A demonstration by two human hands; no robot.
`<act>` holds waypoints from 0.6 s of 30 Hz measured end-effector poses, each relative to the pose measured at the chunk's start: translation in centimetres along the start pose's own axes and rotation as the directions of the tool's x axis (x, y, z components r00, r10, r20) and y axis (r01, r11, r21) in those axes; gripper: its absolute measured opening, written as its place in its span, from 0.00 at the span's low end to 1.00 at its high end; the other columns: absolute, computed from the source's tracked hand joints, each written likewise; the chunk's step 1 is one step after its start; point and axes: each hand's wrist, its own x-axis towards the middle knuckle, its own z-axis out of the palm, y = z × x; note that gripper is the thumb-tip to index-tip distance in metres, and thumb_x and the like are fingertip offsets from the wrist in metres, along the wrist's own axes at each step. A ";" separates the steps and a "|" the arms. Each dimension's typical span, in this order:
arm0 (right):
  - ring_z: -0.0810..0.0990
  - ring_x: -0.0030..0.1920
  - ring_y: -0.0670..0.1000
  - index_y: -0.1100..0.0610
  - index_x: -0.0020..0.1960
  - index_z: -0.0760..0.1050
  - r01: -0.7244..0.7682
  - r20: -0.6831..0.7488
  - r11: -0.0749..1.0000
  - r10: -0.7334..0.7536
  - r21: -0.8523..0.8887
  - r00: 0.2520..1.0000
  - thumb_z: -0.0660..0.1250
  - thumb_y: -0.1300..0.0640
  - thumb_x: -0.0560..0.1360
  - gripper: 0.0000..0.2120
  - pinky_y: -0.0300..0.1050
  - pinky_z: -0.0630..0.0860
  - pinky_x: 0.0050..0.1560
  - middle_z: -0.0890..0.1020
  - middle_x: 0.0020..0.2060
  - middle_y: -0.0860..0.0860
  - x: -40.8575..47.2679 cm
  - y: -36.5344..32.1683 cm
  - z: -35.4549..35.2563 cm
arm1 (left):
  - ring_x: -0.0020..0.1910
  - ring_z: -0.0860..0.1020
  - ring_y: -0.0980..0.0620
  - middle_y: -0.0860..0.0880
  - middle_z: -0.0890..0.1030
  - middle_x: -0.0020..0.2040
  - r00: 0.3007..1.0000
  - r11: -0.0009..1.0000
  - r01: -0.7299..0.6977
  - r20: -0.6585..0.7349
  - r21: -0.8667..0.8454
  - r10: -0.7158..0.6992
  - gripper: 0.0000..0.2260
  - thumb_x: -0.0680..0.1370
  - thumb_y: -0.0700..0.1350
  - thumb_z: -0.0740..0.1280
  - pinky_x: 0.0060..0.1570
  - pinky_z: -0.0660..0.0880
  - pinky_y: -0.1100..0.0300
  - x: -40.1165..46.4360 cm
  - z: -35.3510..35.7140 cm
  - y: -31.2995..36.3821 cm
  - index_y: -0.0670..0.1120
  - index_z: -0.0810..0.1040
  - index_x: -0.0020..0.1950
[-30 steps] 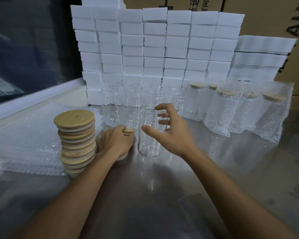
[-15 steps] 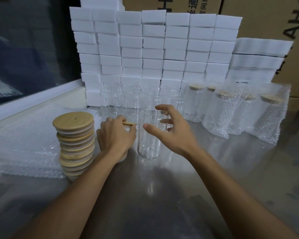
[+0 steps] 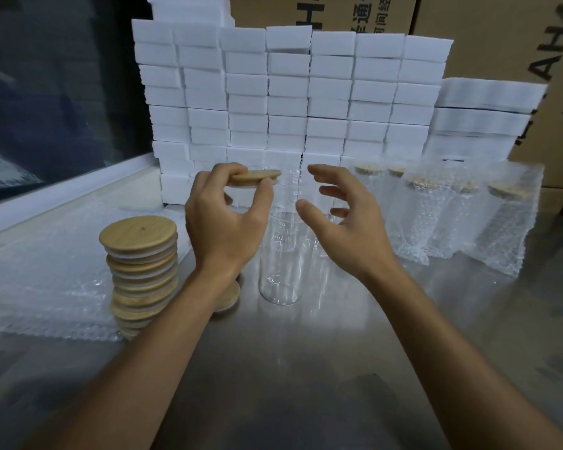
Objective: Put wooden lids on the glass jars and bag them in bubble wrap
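Note:
My left hand (image 3: 223, 219) pinches a round wooden lid (image 3: 255, 178) and holds it flat in the air, just left of and above the rim of a clear glass jar (image 3: 280, 258). The jar stands upright and uncovered on the steel table. My right hand (image 3: 345, 219) hovers beside the jar on its right, fingers spread and loosely curved, holding nothing. A tall stack of wooden lids (image 3: 142, 271) stands to the left, and a lower pile of lids (image 3: 228, 295) lies partly hidden under my left wrist.
Several bare jars (image 3: 293, 180) stand behind the front one. Lidded jars in bubble wrap bags (image 3: 462, 216) fill the right. Flat bubble wrap sheets (image 3: 43, 271) lie on the left. White foam blocks (image 3: 290, 92) and cardboard boxes (image 3: 501, 34) wall off the back.
My left hand has lifted a lid off the low pile and raised it to the height of the jar's rim. My right hand stays open beside the jar.

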 end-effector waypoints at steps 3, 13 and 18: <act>0.75 0.62 0.41 0.45 0.69 0.74 0.073 0.013 0.996 -0.072 -0.051 0.997 0.73 0.53 0.77 0.21 0.35 0.73 0.57 0.77 0.65 0.40 0.1 -0.5 0.0 | 0.45 0.76 0.55 0.54 0.80 0.47 0.996 0.992 -0.077 0.044 -0.099 0.082 0.14 0.71 0.57 0.68 0.41 0.70 0.63 -0.3 0.1 1.2 0.49 0.80 0.50; 0.82 0.50 0.43 0.52 0.53 0.75 0.093 -0.079 0.993 -0.086 0.080 0.993 0.70 0.59 0.79 0.06 0.40 0.77 0.49 0.82 0.46 0.41 0.3 -0.8 -0.1 | 0.56 0.74 0.53 0.53 0.75 0.58 0.970 0.970 0.007 0.236 -0.243 0.052 0.27 0.70 0.63 0.68 0.52 0.71 0.62 -2.2 1.4 0.7 0.55 0.68 0.65; 0.85 0.47 0.51 0.55 0.51 0.76 -0.034 -0.131 0.972 0.066 0.230 0.989 0.70 0.57 0.80 0.03 0.53 0.82 0.53 0.83 0.46 0.50 0.5 -0.6 -0.2 | 0.63 0.69 0.57 0.53 0.67 0.66 0.902 0.954 0.234 0.408 -0.188 -0.141 0.44 0.61 0.69 0.74 0.54 0.68 0.66 -4.2 2.8 -2.0 0.63 0.56 0.70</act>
